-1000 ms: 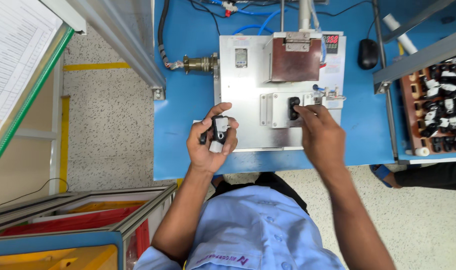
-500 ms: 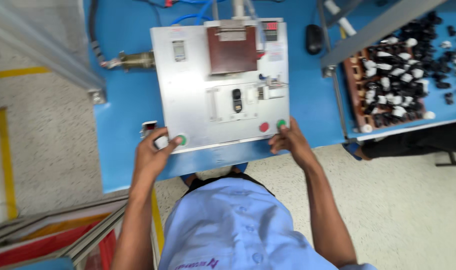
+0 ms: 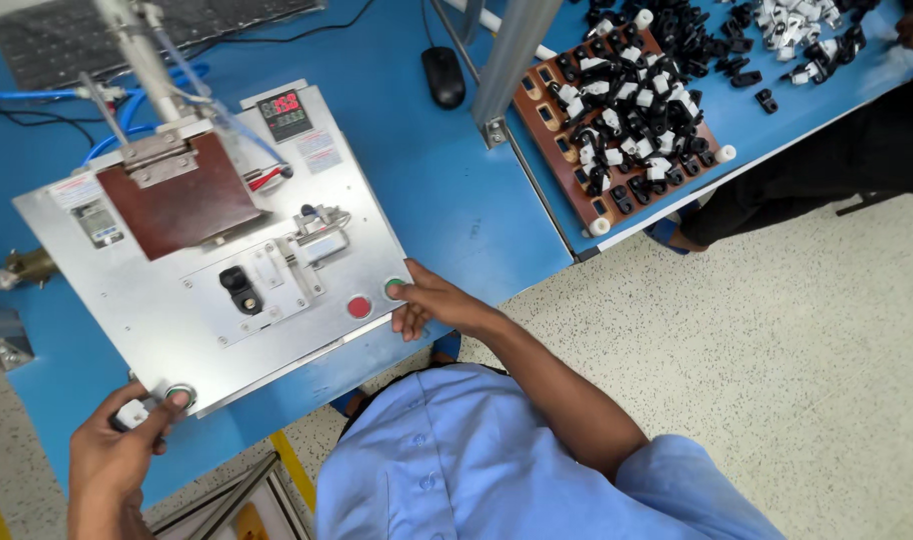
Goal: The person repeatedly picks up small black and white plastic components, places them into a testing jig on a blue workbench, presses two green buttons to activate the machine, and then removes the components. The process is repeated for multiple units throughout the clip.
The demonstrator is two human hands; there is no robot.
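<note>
Left hand [image 3: 112,455] at plate's [image 3: 157,300] near-left corner, grip closed on small white part [image 3: 132,413], thumb on green button [image 3: 181,393]. Right hand [image 3: 432,300], fingers loosely spread and empty, on right green button [image 3: 394,288]; bare bench [image 3: 447,190] beyond.

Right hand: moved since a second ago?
Yes. The right hand left the small black part on the fixture and dropped to the plate's near edge, fingers on the green button.

Under the fingers [image 3: 180,400] lay a brushed, matt metal plate [image 3: 147,310]; its buttons [image 3: 359,306] looked glossy plastic. Beyond the fingertips, the bench [image 3: 447,190] was smooth blue. The shirt [image 3: 457,470] was soft cloth.
</note>
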